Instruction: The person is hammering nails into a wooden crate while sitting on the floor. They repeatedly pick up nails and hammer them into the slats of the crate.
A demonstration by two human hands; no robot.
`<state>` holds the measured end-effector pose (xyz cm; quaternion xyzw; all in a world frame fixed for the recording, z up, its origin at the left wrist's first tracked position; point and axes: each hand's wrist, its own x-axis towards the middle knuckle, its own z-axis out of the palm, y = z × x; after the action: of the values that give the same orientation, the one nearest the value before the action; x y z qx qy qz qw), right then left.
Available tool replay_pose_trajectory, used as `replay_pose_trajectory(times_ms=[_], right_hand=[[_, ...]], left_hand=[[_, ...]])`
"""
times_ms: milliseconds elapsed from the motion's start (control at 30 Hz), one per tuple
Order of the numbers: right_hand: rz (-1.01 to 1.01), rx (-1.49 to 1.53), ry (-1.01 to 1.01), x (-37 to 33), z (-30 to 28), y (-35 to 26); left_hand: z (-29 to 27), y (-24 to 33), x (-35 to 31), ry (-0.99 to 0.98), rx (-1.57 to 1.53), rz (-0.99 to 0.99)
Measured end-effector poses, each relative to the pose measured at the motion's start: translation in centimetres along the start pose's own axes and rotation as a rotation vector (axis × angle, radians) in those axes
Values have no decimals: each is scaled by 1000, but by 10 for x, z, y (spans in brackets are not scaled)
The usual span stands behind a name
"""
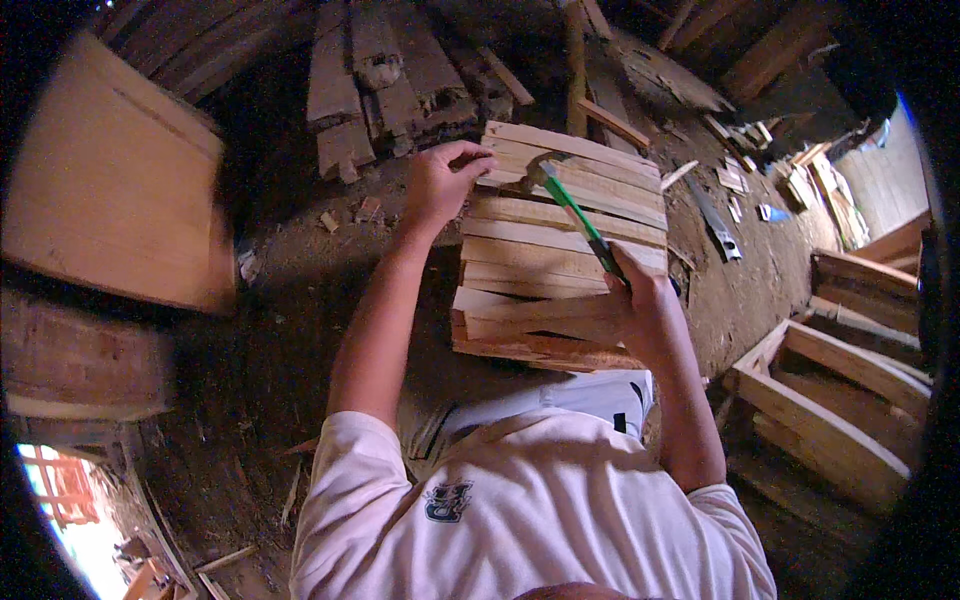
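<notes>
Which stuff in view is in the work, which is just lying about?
In the work:
- green-handled hammer, in the right hand
- slatted wooden piece; left hand pinched at its far left corner, contents too small to tell

Apparently lying about:
- stacked planks, beyond
- likely saw, on the ground
- wooden frame, right

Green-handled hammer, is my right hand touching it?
Touching. The head view shows your right hand closed around the green-handled hammer near its dark lower end.
</notes>
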<state>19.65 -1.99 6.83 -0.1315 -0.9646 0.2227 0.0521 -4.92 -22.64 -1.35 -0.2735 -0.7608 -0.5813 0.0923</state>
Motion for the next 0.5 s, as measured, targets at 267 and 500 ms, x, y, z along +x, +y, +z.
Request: replay_pose_trajectory(times_ms=[267,500], right_hand=[[-2,37,-6,1,-2,1],[-8,-12,-33,-2,-1,-3]], left_hand=[[3,1,-5,92,101,51],[2,4,-8,45,77,-25]])
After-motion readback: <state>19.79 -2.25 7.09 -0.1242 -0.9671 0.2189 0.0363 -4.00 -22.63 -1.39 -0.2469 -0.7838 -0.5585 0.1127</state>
